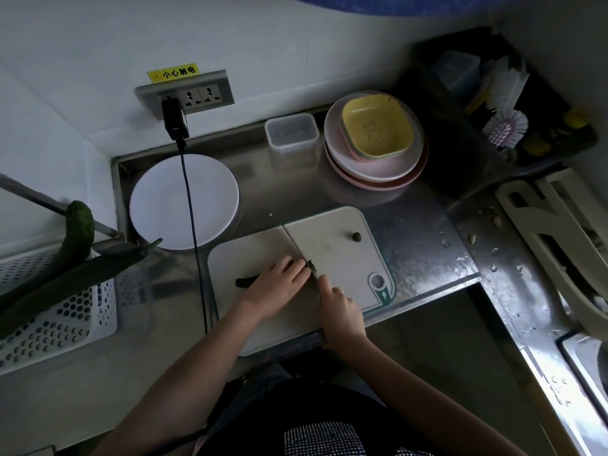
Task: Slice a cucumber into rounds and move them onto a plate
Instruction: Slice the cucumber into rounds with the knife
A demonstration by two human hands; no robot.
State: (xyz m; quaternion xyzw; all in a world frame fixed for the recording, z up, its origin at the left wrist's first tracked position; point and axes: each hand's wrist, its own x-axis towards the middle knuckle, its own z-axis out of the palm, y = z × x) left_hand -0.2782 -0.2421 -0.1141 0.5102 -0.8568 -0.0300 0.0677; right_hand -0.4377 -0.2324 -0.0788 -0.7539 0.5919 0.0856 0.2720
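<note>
A dark green cucumber (245, 282) lies across the white cutting board (332, 235). My left hand (276, 283) presses down on it and covers most of it; only its left tip and cut right end show. My right hand (339, 307) grips the handle of a knife (296, 245), whose thin blade stands edge-down at the cucumber's right end and reaches toward the board's far edge. A small cut-off cucumber end (356, 236) sits alone on the board's far right part. An empty white plate (171, 202) rests on the steel counter behind and left of the board.
A white perforated basket (59, 327) at the left holds more cucumbers (79, 232). A black cable (194, 232) hangs from a wall socket across the plate. Behind the board stand a clear lidded box (291, 131) and stacked dishes (375, 143). A dish rack and sink lie at the right.
</note>
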